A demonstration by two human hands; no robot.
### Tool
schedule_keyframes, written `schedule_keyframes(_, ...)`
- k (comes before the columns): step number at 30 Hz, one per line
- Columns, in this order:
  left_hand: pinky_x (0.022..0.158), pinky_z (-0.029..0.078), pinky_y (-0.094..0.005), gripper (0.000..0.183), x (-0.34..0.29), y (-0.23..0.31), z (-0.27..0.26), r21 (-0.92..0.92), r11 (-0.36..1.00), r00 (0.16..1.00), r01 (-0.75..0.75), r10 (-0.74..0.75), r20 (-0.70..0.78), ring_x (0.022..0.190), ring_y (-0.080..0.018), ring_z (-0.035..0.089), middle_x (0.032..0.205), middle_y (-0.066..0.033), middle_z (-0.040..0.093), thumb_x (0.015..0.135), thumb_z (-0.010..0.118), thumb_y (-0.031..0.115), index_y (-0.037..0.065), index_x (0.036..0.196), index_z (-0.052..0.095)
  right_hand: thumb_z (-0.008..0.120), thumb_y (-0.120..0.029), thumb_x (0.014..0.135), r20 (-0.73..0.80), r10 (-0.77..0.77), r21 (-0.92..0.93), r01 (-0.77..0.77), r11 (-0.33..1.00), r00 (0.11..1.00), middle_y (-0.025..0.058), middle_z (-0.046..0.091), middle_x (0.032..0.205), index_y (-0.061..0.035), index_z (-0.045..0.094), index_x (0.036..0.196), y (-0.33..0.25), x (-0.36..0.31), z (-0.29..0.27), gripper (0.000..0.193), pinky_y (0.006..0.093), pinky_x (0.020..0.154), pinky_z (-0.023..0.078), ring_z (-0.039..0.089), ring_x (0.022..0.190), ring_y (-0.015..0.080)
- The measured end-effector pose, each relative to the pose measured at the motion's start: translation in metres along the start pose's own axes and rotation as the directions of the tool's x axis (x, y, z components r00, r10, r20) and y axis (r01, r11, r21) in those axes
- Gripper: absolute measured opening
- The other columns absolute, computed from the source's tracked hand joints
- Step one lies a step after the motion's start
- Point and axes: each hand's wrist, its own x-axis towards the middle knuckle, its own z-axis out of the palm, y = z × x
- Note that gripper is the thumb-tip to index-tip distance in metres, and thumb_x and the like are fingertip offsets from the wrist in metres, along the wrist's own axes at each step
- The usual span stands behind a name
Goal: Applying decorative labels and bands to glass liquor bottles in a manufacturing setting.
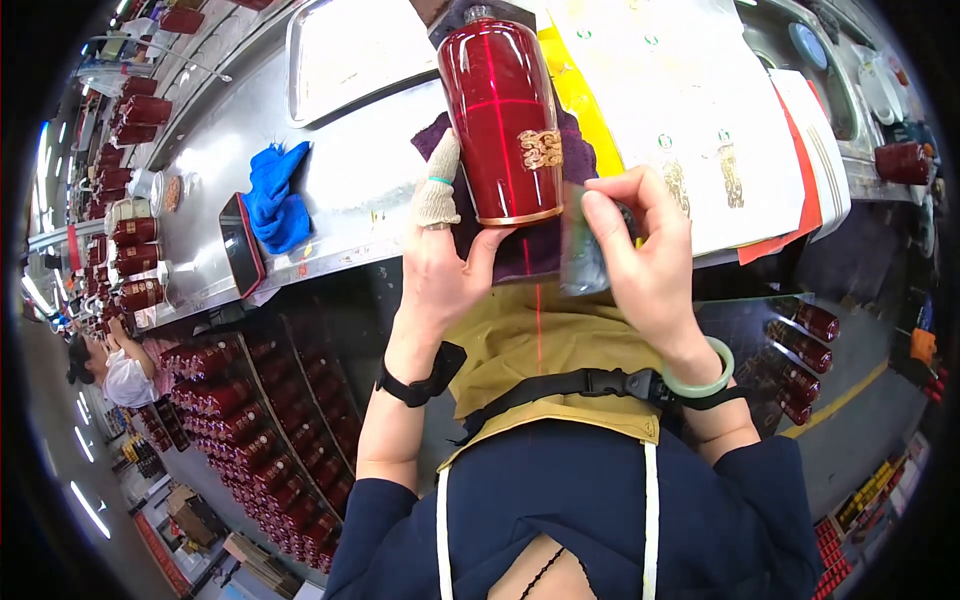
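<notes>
Gripping red bottle [505, 120], left hand [440, 265]

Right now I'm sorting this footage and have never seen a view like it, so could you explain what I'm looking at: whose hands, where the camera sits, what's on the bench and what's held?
This is one picture from a wide fisheye camera worn on a person's head, looking down, so straight edges bend near the rim. The two forearms coming up from below are that person's own. The left hand, with a knitted cot on one finger, steadies the base of a glossy red bottle lying on a purple cloth. The right hand, with a pale green bangle on its wrist, pinches a small translucent sheet beside the bottle's base. A thin red line of light crosses the bottle. On the metal bench lie a blue rag, a dark phone-like slab and a stack of white printed sheets. Many more red bottles stand below to the left.
</notes>
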Motion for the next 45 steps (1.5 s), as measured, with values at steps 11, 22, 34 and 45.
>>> schedule_keyframes(11, 0.106, 0.052, -0.0468, 0.034, -0.016, -0.002, 0.009, 0.236, 0.946, 0.929, -0.222, 0.279, -0.245, 0.120, -0.0351, 0.069, 0.117, -0.0174, 0.075, 0.076, 0.081, -0.003, 0.001, 0.109, 0.078, 0.069, -0.008, 0.098, -0.028, 0.050, -0.213, -0.055, 0.975, 0.998, 0.0100, 0.069, 0.082, 0.0034, 0.067, 0.097, 0.015, 0.007, -0.008, 0.012, 0.0318, 0.072, 0.050, 0.062, 0.076, 0.0158)
schedule_keyframes(22, 0.120, 0.035, -0.0463, 0.043, -0.017, 0.023, 0.009, 0.413, 0.889, 0.975, -0.196, 0.220, -0.012, 0.137, -0.0246, 0.051, 0.154, -0.0020, 0.054, 0.089, 0.068, 0.018, 0.032, 0.129, 0.072, 0.071, -0.008, 0.096, -0.002, -0.030, -0.158, 0.029, 0.987, 1.000, 0.0100, 0.070, 0.088, 0.0022, 0.066, 0.101, 0.008, 0.012, -0.007, 0.012, 0.0321, 0.079, 0.052, 0.068, 0.085, 0.0169)
schedule_keyframes(34, 0.107, 0.047, -0.0441, 0.076, -0.029, 0.018, 0.011, -0.136, 0.967, 0.926, 0.217, -0.248, -0.284, 0.127, -0.0362, 0.059, 0.149, -0.0201, 0.056, 0.074, 0.088, 0.011, 0.001, 0.144, 0.058, 0.068, -0.008, 0.097, 0.000, -0.163, -0.156, 0.161, 0.974, 0.987, 0.0111, 0.068, 0.088, 0.0027, 0.063, 0.097, 0.005, -0.012, 0.021, 0.011, 0.0333, 0.074, 0.050, 0.064, 0.082, 0.0184)
schedule_keyframes(45, 0.104, 0.047, -0.0434, 0.095, -0.012, 0.002, 0.008, -0.249, 0.926, 0.942, 0.283, -0.317, -0.107, 0.122, -0.0379, 0.059, 0.135, -0.0212, 0.061, 0.075, 0.091, 0.023, 0.001, 0.154, 0.044, 0.065, -0.009, 0.100, -0.054, -0.126, -0.233, 0.111, 0.966, 0.990, 0.0144, 0.064, 0.088, 0.0026, 0.062, 0.098, 0.012, -0.017, 0.015, 0.012, 0.0365, 0.079, 0.049, 0.063, 0.085, 0.0246)
